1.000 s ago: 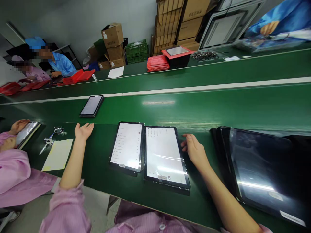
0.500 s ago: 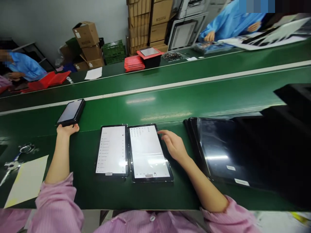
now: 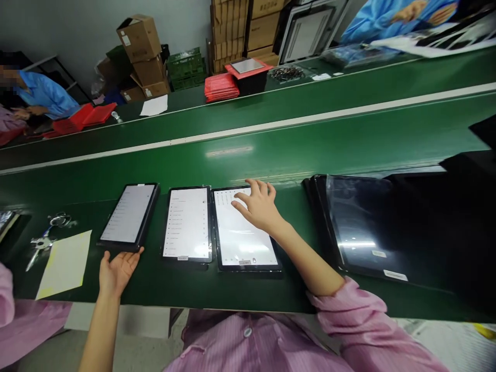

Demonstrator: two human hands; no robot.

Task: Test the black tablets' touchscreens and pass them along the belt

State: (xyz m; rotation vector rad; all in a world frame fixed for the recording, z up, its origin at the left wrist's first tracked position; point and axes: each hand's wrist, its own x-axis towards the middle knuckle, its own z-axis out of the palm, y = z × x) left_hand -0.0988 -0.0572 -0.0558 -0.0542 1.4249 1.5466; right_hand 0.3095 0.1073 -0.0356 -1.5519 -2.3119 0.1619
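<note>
Three lit tablets lie side by side on the green bench in front of me. My left hand (image 3: 116, 268) is palm up with its fingers apart, its fingertips at the near edge of the left tablet (image 3: 128, 214). The middle tablet (image 3: 188, 226) shows a white list screen and nothing touches it. My right hand (image 3: 258, 204) hovers over the top of the right tablet (image 3: 243, 232), its fingers spread and a fingertip on or just above the screen.
A stack of dark tablets in film (image 3: 360, 222) lies at my right. A yellow-white sheet (image 3: 64, 263) and small metal tools (image 3: 48, 232) lie at my left. The green conveyor belt (image 3: 310, 144) runs behind. People in blue work beyond, near red trays (image 3: 220, 87) and cardboard boxes (image 3: 141, 39).
My left hand reached to the tablet on the belt and brought it down to the bench, left of the other two. My right hand moved from the right tablet's edge onto its screen.
</note>
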